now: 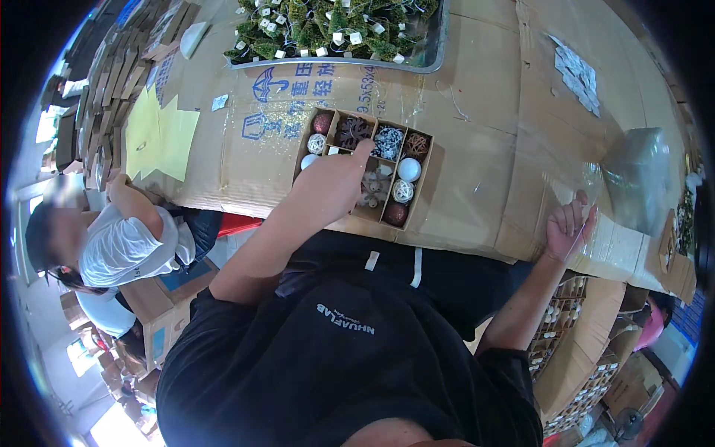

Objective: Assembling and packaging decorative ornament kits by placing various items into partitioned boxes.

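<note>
The divided box lies on the desk, partly beneath the left grip (whether that grasps anything, I cannot tell); the right grip, loosely uncurled, is well apart.

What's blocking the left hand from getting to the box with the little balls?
Nothing visible is. The left hand is directly over the divided cardboard box, with a fingertip beside the dark brown snowflake ornament.

a workshop, judging by the stacked cardboard, cardboard-covered worktable and nearby co-worker.
</note>
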Tool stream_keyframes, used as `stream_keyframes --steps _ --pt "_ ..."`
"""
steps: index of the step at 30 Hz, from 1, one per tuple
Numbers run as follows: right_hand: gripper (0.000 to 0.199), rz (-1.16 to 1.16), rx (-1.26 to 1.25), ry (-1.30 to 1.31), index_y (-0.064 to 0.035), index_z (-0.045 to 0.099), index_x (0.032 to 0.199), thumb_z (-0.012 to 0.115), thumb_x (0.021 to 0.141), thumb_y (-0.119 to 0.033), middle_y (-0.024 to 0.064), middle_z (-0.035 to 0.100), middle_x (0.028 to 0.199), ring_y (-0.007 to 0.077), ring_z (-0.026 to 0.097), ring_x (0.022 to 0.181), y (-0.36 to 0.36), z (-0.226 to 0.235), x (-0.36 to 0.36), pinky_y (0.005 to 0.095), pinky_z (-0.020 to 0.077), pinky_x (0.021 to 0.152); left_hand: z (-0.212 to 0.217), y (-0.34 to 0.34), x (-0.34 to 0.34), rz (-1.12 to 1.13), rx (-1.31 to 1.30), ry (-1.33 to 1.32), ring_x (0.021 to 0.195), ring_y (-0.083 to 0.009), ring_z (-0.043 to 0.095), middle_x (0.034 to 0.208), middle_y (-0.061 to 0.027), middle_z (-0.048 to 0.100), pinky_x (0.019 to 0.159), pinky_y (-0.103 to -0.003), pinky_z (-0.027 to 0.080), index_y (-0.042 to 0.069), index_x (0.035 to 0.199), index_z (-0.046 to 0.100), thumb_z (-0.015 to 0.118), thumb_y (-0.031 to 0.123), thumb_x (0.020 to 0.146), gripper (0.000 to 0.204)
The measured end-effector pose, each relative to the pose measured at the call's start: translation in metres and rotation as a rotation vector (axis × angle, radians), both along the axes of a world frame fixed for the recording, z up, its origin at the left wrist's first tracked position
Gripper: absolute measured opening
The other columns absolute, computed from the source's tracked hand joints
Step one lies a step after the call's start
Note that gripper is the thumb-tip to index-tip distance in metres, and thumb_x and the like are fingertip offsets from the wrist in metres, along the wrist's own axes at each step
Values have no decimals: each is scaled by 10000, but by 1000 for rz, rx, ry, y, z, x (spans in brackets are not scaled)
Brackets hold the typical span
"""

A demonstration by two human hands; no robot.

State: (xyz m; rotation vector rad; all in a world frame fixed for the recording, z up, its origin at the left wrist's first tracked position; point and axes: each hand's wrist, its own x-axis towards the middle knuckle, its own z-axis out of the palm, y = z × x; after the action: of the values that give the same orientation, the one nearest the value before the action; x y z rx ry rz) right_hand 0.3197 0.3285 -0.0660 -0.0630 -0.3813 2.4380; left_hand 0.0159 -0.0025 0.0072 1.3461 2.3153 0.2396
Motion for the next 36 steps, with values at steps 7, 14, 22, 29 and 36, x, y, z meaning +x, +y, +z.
stream_keyframes --steps 7,14,22,29,36 --pt "207 2 13 -15 -48 440 1035 551 1012 -221 -33 386 551 69 350 413 1 3 -6 229 286 425 0 -3 -1 -12 -24 53 760 -395 654 812 -199 657 663 -491 512 54 1420 362 648 77 818 667" --pt "233 25 -8 -30 -36 465 1063 536 1017 -253 -35 374 550 67 335 418 3 4 -4 231 283 431 -8 -17 5 108 87 -8 804 -406 658 885 -234 651 691 -484 527 26 1370 386 627 62 850 574" --pt "205 -158 80 -139 -48 471 1035 543 1003 -237 -39 342 526 62 290 407 -13 -7 0 227 260 418 -16 -22 9 159 26 84 811 -377 672 890 -213 636 675 -471 542 38 1275 404 636 78 854 482" --pt "186 13 -133 203 -68 483 984 632 941 -169 -54 377 529 53 329 397 -132 68 -70 208 263 396 22 -52 1 435 556 -660 834 -190 638 962 -100 642 715 -315 500 1 1256 535 561 236 991 355" --pt "180 83 316 -617 -57 530 1155 557 993 -131 -35 484 687 56 431 540 -181 51 -134 216 328 479 31 -61 -42 393 745 -1304 776 -173 617 1019 -128 640 712 -297 501 -19 1426 409 477 382 1020 575"
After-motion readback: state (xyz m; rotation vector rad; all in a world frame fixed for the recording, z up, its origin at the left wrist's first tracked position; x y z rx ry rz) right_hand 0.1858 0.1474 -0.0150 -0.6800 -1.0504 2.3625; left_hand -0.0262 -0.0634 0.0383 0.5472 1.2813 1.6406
